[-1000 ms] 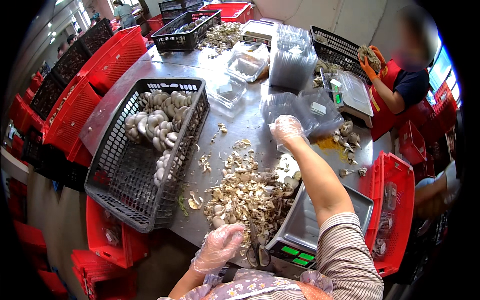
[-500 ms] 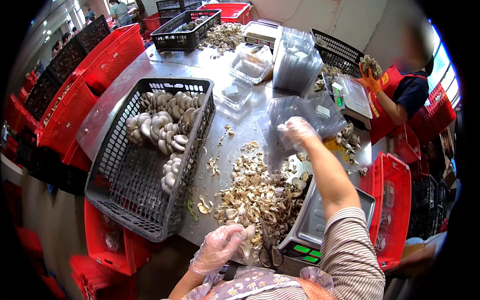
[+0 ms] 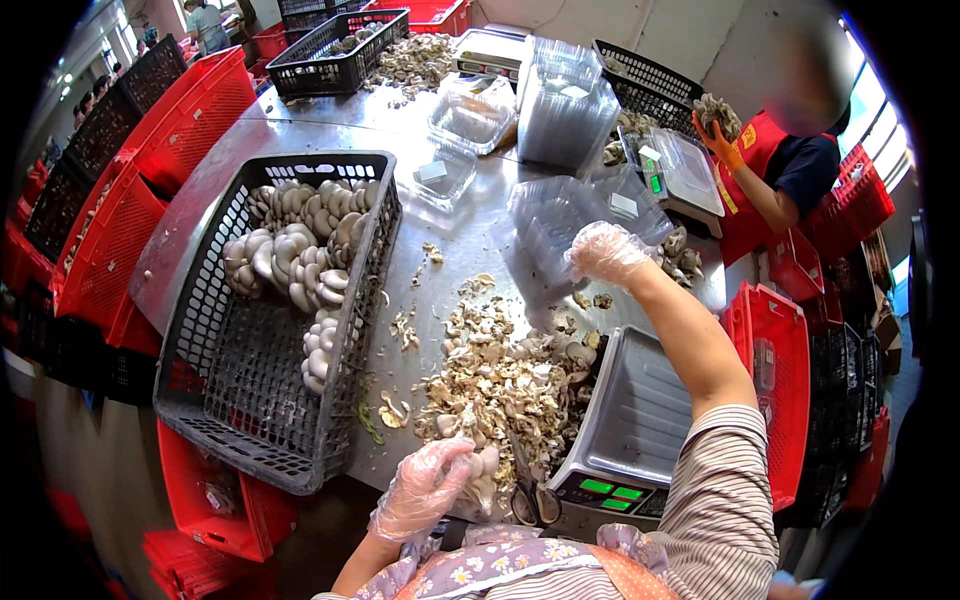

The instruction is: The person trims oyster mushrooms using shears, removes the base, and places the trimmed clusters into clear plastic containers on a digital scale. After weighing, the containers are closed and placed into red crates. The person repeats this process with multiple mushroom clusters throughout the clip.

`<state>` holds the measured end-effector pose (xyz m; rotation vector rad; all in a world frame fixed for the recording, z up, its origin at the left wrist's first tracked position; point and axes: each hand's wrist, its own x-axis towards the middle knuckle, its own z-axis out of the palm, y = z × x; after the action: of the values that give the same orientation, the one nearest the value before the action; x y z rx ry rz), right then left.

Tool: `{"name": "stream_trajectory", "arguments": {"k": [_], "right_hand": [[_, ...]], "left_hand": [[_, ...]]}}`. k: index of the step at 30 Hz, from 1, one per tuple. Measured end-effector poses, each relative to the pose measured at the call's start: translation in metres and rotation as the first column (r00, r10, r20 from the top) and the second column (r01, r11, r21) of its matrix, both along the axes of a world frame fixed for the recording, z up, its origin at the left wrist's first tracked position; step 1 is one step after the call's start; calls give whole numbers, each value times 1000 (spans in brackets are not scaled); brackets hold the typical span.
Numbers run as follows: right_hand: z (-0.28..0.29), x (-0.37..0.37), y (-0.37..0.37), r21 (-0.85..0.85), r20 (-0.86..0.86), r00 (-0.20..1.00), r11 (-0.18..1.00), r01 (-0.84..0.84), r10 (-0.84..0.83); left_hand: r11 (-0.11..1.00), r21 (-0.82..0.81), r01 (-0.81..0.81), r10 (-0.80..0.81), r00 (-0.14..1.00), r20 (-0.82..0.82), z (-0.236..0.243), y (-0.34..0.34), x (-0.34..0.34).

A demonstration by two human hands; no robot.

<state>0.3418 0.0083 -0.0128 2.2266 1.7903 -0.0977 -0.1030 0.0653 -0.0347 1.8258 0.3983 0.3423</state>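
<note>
My left hand (image 3: 425, 485), in a clear plastic glove, is closed at the near edge of the trimmings, its fingers on a small clump of oyster mushrooms (image 3: 484, 474). My gloved right hand (image 3: 608, 254) reaches across the scale, its curled fingers at the near edge of a stack of clear plastic trays (image 3: 545, 215). The trays partly hide behind that hand. Between my hands spreads a heap of mushroom trimmings (image 3: 500, 365). Black-handled scissors (image 3: 534, 500) lie by the heap's near edge, beside the digital scale (image 3: 640, 400), whose pan is bare.
A large black crate (image 3: 270, 390) with oyster mushrooms (image 3: 300, 240) stands left on the steel table (image 3: 410, 270). Taller stacked trays (image 3: 565, 100) and another scale (image 3: 690, 185) stand farther back. Red crates (image 3: 770, 370) flank the table. Across at right, a co-worker's orange-gloved hand (image 3: 722, 145) holds mushrooms.
The whole view has shifted slightly left. My right hand has moved right along the tray stack's near edge. My left hand stays by the mushroom clump.
</note>
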Motion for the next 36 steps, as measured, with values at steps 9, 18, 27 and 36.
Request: {"name": "stream_trajectory", "arguments": {"k": [9, 18, 27, 36], "right_hand": [[-7, 5, -4, 10, 30, 999, 1000, -18, 18], [-23, -4, -16, 251, 331, 933, 940, -230, 140], [-14, 10, -8, 519, 57, 997, 855, 16, -53], [81, 25, -74, 523, -819, 566, 531, 666, 98]], "left_hand": [[1000, 9, -11, 11, 999, -33, -6, 0, -2], [995, -91, -44, 41, 998, -36, 7, 9, -7], [992, -36, -121, 120, 992, -37, 22, 18, -18], [854, -278, -439, 502, 836, 222, 34, 104, -63]]}}
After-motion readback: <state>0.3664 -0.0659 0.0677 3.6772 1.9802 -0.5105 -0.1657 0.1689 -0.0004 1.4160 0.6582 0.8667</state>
